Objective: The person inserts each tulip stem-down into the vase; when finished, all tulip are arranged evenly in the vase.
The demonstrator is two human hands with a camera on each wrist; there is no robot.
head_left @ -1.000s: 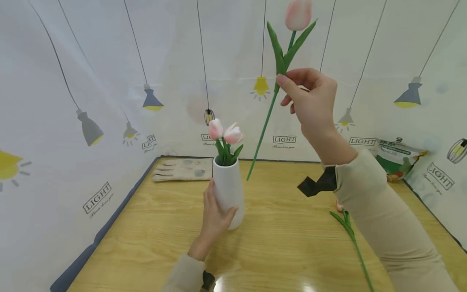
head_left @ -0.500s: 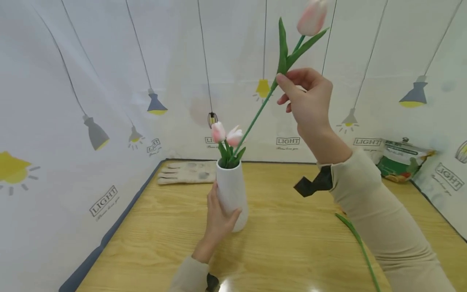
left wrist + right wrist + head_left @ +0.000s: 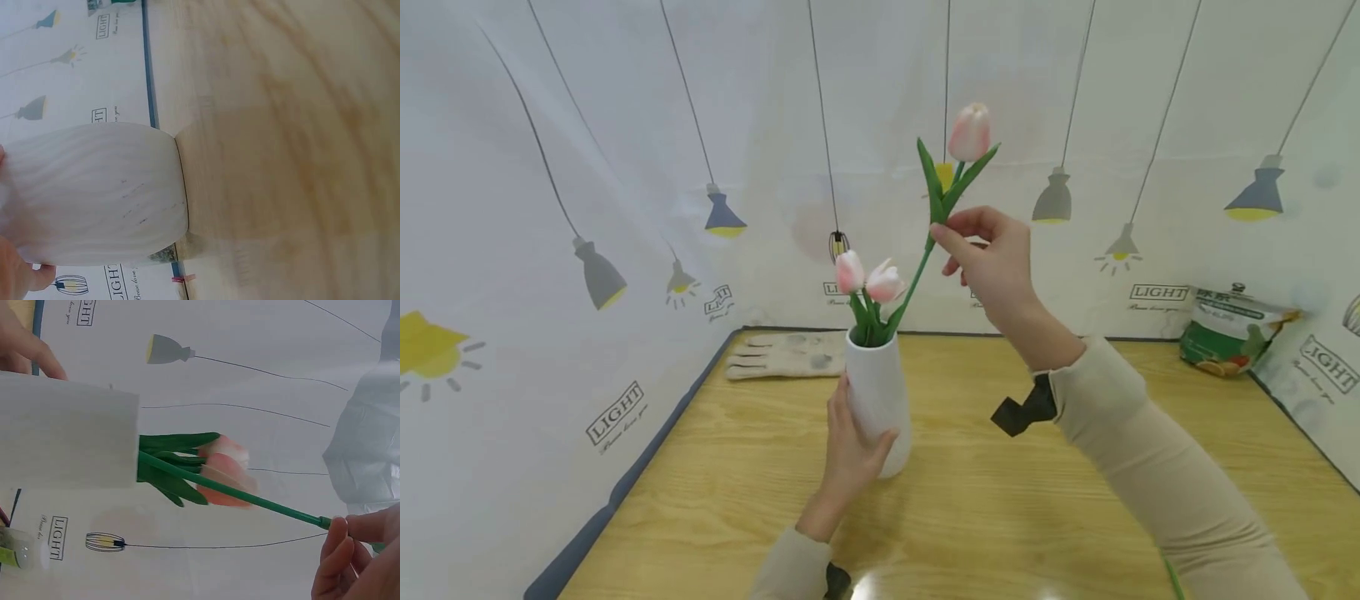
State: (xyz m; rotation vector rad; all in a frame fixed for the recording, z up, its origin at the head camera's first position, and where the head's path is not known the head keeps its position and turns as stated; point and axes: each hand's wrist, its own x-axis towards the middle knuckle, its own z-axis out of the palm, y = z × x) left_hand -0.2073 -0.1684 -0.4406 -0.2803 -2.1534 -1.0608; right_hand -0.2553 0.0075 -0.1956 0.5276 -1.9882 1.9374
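A white vase (image 3: 880, 408) stands upright on the wooden table, and my left hand (image 3: 850, 454) grips its side. Two pink-and-white tulips (image 3: 884, 282) rise from its mouth. My right hand (image 3: 996, 267), up and to the right of the vase, pinches a third tulip (image 3: 970, 133) between thumb and fingers just under its leaves. This tulip leans right, and its lower stem (image 3: 250, 497) runs down into the vase mouth in the right wrist view. In the left wrist view the vase's ribbed base (image 3: 125, 194) meets the tabletop.
A pale work glove (image 3: 786, 354) lies at the back left. At the back right corner stands a green-and-white bag (image 3: 1228, 333). A green stem (image 3: 1174, 575) shows below my right sleeve, its upper part hidden. Lamp-patterned cloth walls (image 3: 760, 100) surround the table.
My right hand has moved down and left, bringing the tulip's stem from beside the vase into its mouth and lowering the bloom. The left hand keeps its grip on the vase.
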